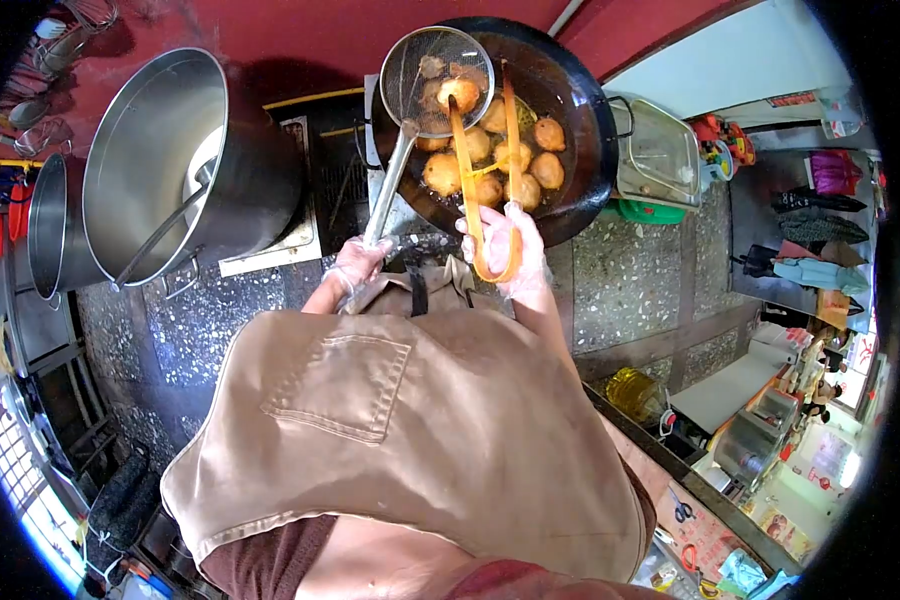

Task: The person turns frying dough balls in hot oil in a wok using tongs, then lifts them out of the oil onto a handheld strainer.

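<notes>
My left hand (358,264), in a clear plastic glove, is closed round the metal handle of a round mesh skimmer (406,75). The skimmer is over the left part of a dark wok (592,110). A golden fried ball (460,94) shows at the skimmer's mesh. Tan tongs (515,150) are gripped in my gloved right hand (520,245), their bend towards me. One tong tip is at that ball; the other lies apart, to its right. Several browned fried balls (442,174) sit in oil in the wok. Whether the tongs touch the ball, I cannot tell.
Left of the wok stand a large metal pot (260,150) with a long-handled tool inside and a smaller pot (45,230). A clear rectangular tub (658,150) is right of the wok. An oil jug (634,393) stands at lower right, near a counter with scissors (681,508).
</notes>
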### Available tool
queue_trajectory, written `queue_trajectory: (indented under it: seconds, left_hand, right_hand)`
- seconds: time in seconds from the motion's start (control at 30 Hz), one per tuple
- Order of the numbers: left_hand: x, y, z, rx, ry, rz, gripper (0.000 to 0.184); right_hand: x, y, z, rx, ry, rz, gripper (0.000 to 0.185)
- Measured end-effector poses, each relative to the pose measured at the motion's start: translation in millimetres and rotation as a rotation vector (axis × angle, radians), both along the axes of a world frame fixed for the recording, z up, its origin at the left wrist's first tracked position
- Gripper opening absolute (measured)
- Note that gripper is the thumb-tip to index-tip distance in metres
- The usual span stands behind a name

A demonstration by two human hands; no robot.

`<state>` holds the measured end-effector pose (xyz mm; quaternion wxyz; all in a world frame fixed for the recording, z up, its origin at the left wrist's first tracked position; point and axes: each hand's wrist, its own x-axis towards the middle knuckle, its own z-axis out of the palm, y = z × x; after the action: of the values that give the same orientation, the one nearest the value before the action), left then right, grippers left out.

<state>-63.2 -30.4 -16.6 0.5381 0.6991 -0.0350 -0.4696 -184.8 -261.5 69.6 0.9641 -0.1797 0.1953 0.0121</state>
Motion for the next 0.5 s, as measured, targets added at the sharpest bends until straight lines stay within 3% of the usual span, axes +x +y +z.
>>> queue_trajectory:
  seconds: [0.17,0.27,0.37,0.47,0.5]
  left_hand:
    - [0.6,-0.1,1.6,0.001,-0.022,-0.032,0.038]
    - [0.2,-0.5,5.9,-0.009,-0.012,-0.025,0.038]
    - [-3.3,-4.2,-1.1,-0.047,-0.038,0.036,0.035]
    - [-3.3,-4.1,-6.9,-0.035,-0.034,0.043,0.031]
    - [-3.8,-4.5,-10.5,-0.036,-0.033,0.047,0.031]
  right_hand:
    - [4.2,-0.2,3.6,-0.020,0.044,0.010,0.060]
    - [6.2,-1.2,-3.3,-0.020,0.044,0.004,0.053]
    - [8.2,-1.2,-12.8,-0.148,0.107,-0.038,0.059]
    - [10.4,2.5,-7.0,-0.217,0.174,-0.052,0.049]
    - [7.9,3.8,-4.8,-0.375,0.219,0.002,0.045]
